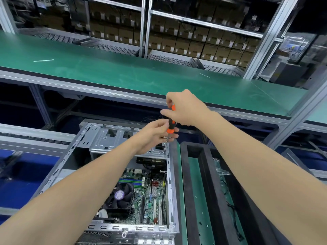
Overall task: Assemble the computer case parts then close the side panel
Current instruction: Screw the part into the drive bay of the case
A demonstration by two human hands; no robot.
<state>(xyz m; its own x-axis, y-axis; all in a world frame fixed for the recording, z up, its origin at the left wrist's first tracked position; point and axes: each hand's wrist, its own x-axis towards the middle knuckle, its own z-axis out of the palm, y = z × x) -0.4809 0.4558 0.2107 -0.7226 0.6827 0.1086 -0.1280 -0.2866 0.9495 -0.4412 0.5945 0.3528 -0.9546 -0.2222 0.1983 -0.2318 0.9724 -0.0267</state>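
An open computer case (99, 138) lies on its side below me, with the motherboard (150, 197) and a CPU fan (120, 197) exposed. A silver drive cage (109, 138) sits at the case's far end. An orange and black screwdriver (171, 123) stands nearly upright, its tip down at the cage's far right corner. My right hand (184, 107) grips the top of the handle. My left hand (154, 135) pinches the lower handle and shaft, steadying it.
A black foam tray (192, 174) lies to the right of the case, with small screws and a clear plastic bag (219, 168) in it. A green conveyor belt (123, 71) runs across behind. Shelves of cardboard boxes (194, 43) stand beyond it.
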